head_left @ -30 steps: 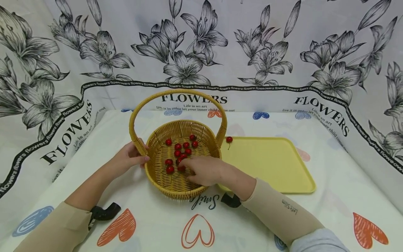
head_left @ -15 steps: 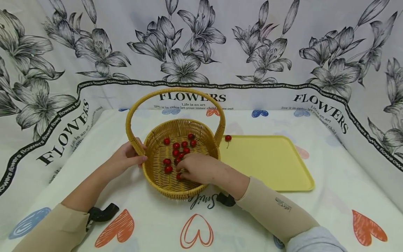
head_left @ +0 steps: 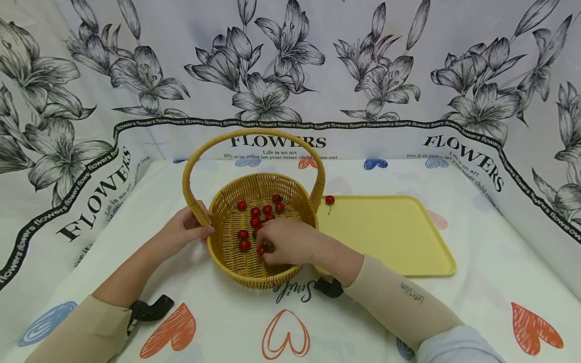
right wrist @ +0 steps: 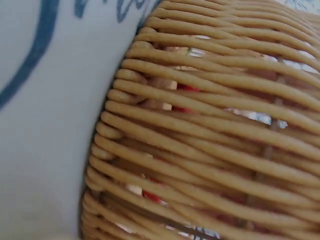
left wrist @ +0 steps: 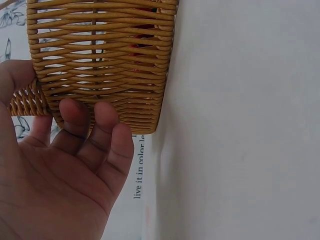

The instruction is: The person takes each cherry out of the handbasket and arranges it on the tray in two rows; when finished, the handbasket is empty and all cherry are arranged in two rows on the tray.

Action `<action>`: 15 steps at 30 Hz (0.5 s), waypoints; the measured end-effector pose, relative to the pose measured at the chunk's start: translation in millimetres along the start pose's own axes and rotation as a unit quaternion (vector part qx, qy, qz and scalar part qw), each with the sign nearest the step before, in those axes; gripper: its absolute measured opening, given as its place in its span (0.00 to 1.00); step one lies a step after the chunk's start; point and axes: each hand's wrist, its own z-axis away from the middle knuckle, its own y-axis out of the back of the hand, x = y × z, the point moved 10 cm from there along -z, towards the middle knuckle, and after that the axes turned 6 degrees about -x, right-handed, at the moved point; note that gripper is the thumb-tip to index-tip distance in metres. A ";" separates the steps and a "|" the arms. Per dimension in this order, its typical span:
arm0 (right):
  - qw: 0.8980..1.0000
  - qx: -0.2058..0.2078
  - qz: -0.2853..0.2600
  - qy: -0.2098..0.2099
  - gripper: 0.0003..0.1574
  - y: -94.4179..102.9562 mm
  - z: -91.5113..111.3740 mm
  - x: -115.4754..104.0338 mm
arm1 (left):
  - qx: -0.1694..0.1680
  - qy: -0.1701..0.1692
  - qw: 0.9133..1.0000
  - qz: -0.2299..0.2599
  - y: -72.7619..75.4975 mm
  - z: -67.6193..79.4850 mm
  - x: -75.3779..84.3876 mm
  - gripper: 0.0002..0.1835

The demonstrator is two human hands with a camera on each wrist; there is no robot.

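A round wicker basket [head_left: 231,264] with a tall hooped handle stands on the cloth, several red cherries [head_left: 255,221] scattered over its bottom. My left hand [head_left: 181,231] holds the basket's left side at the foot of the handle; in the left wrist view its fingertips [left wrist: 106,114] lie against the woven wall. Down inside the basket, my right hand [head_left: 292,243] pinches one cherry [head_left: 260,250] between thumb and fingers, near the basket's front half. In the right wrist view the woven wall hides most of that hand, with bits of red showing through the gaps.
To the right of the basket lies a flat yellow tray [head_left: 386,237], with a single stemmed cherry [head_left: 330,200] at its far left corner. The handle [head_left: 256,132] arches high over the basket. A flower-printed curtain [head_left: 268,65] hangs behind the table.
My right hand has shifted slightly toward the front of the basket, and its thumb and fingers have drawn together on a cherry. My left hand keeps its hold on the basket.
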 end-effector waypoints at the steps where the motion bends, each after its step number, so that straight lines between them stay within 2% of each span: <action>1: 1.000 0.015 -0.004 0.002 0.14 5.4 1.7 0.9 | 0.002 0.000 1.000 0.002 0.4 0.5 -0.5 0.13; 4: 0.998 0.060 -0.023 0.001 0.17 23.7 10.1 5.6 | 0.001 0.000 1.000 0.005 -0.4 1.3 -1.6 0.12; 9: 0.992 0.099 -0.076 0.002 0.19 51.7 30.1 10.7 | -0.003 -0.001 1.000 0.004 -2.7 0.5 -0.3 0.13; 15: 0.980 0.151 -0.124 0.039 0.18 84.4 56.4 10.2 | 0.006 0.003 1.000 0.001 0.0 2.4 -0.4 0.12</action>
